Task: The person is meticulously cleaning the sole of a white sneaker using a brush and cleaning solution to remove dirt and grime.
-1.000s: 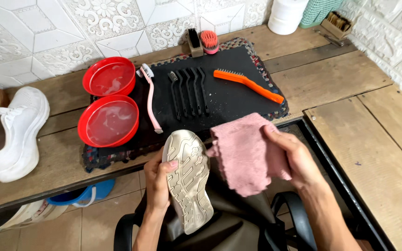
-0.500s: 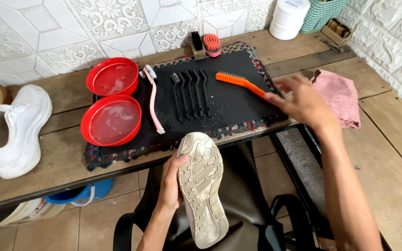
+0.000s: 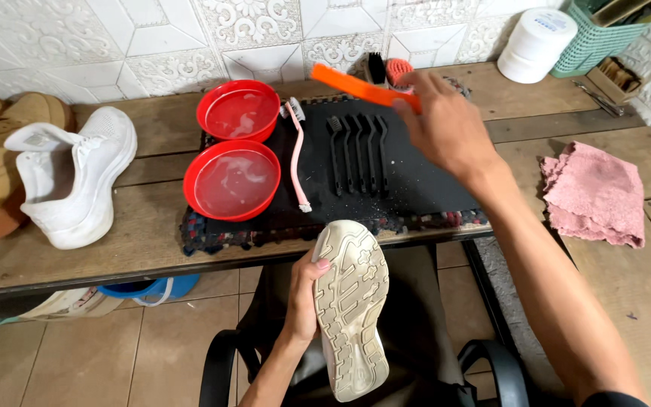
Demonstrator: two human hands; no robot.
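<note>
Right hand (image 3: 446, 124) grip pinches orange brush (image 3: 356, 85) above black mat (image 3: 416, 185); left hand (image 3: 304, 290) grip clasps upturned shoe (image 3: 352, 305) below the bench (image 3: 137, 241).

Wooden bench (image 3: 137, 249) under black mat (image 3: 416, 181)

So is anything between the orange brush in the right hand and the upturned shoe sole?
Nothing visible blocks it. The right hand holds the orange brush above the black mat; the shoe sole, held by the left hand, sits below the bench edge with open space between.
</note>
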